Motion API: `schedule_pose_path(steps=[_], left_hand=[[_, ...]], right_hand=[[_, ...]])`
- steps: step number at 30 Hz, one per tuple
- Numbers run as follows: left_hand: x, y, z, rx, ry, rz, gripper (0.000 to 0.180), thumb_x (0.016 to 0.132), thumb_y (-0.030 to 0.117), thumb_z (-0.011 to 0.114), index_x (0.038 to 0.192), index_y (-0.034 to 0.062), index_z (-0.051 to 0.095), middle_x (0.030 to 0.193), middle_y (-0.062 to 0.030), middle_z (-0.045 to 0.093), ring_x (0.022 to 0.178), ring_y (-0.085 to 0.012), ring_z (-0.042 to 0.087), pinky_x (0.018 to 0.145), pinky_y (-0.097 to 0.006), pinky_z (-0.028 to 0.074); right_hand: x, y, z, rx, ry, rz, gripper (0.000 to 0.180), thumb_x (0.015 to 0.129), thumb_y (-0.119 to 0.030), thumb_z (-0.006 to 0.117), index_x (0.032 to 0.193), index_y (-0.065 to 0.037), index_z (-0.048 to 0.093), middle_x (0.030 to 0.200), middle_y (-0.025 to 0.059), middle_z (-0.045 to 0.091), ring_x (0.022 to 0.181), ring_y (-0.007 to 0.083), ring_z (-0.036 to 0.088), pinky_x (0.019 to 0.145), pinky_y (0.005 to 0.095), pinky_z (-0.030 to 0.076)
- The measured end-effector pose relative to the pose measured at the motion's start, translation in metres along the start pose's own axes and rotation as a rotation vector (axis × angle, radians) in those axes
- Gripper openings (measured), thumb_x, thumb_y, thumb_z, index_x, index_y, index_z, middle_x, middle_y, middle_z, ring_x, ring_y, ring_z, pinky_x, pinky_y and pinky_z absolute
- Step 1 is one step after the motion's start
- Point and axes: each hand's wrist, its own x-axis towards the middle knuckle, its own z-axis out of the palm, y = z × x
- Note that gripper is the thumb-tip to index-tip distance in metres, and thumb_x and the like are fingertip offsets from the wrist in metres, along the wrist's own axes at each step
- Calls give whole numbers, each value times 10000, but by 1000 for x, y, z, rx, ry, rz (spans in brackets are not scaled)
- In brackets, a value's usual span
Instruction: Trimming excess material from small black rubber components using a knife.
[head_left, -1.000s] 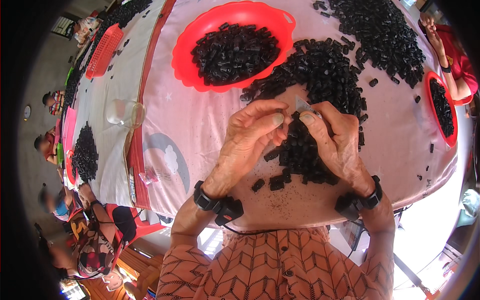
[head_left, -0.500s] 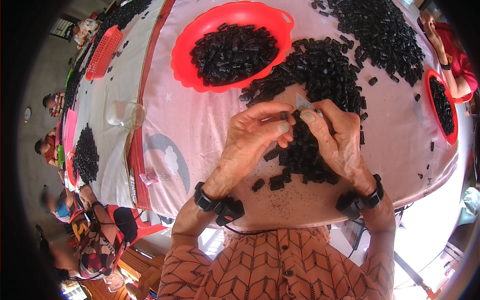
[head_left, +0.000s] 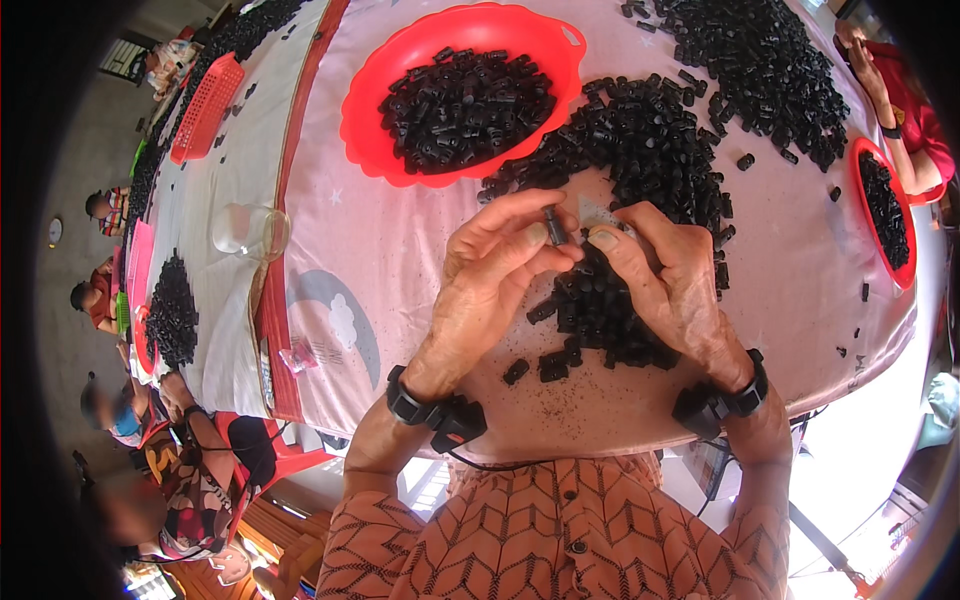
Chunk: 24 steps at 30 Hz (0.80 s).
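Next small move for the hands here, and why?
Probably bring the right hand with its thin pale strip to the small black piece pinched in the left hand: the two sit almost tip to tip above the black pile.

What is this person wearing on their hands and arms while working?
Both hands are bare: the left hand and the right hand have no gloves. Each wrist carries a black band with a small boxy black unit, left wristband and right wristband. A thin dark cable trails from the left one. The shirt is orange, patterned.
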Motion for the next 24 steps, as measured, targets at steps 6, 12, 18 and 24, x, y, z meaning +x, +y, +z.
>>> schedule_pose_path(steps=[6, 12, 18, 24], left_hand=[[1, -6, -10, -26, -30, -5, 291, 933, 51, 577, 1215, -15, 589, 1065, -101, 634, 936, -172, 630, 848, -296, 520], [0, -5, -8, -85, -62, -38, 275, 941, 42, 550, 1204, -19, 599, 1068, -86, 635, 981, -157, 605, 882, -304, 492], [-1, -5, -7, -77, -77, -35, 277, 945, 39, 535, 1206, -29, 596, 1061, -93, 634, 941, -139, 599, 833, -278, 488], [-2, -4, -6, -59, -74, -48, 280, 943, 36, 535, 1208, -29, 594, 1050, -98, 637, 908, -124, 595, 791, -257, 481]], right_hand=[[-4, 9, 9, -32, -13, -118, 234, 915, -222, 664, 862, -8, 587, 565, 126, 546, 466, 247, 590, 428, 335, 448], [-7, 5, 14, -98, -42, -255, 288, 909, -291, 666, 854, -24, 573, 524, 108, 531, 441, 268, 578, 414, 351, 448], [-7, 7, 15, -91, -26, -258, 290, 909, -288, 665, 837, -24, 572, 536, 109, 532, 443, 267, 577, 411, 348, 443], [-7, 9, 16, -98, -36, -258, 290, 910, -285, 663, 829, -23, 569, 542, 113, 532, 449, 269, 579, 417, 346, 448]])
